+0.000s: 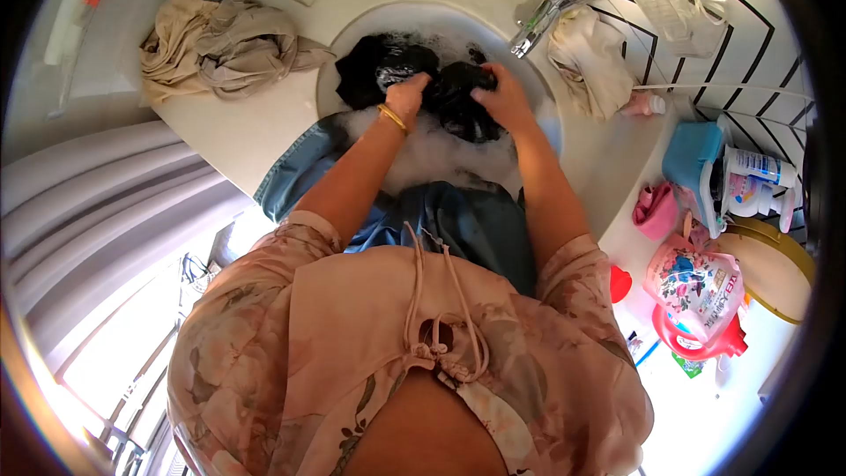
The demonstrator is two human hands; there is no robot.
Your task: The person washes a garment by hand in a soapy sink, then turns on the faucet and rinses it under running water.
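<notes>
Farthest left of the basin, a pale curtain hangs in thick folds. Closer on that side, a rumpled heap of beige cloth lies on the counter, one end trailing toward the basin's rim. Blue cloth drapes over the basin's near-left edge, and dark teal cloth lies along its near side.

Within the basin, the left hand, a yellow bangle at its wrist, is nearly closed, its fingers curled around a bunch of the black cloth. That cloth sits in the basin's far half, wet and streaked with suds, while white foam spreads across the nearer part. The right hand is half closed at the cloth's right side — thumb and fingers gripping a fold of it. The black cloth stretches between the two hands.

At the basin's far-right edge stands a chrome faucet, its spout pointing inward over the rim. Just right of the basin, a crumpled cream cloth rests beside the faucet. Farther right and lower than the basin are a blue container, a pink cloth, a printed pouch and a red jug — all crowded together.
</notes>
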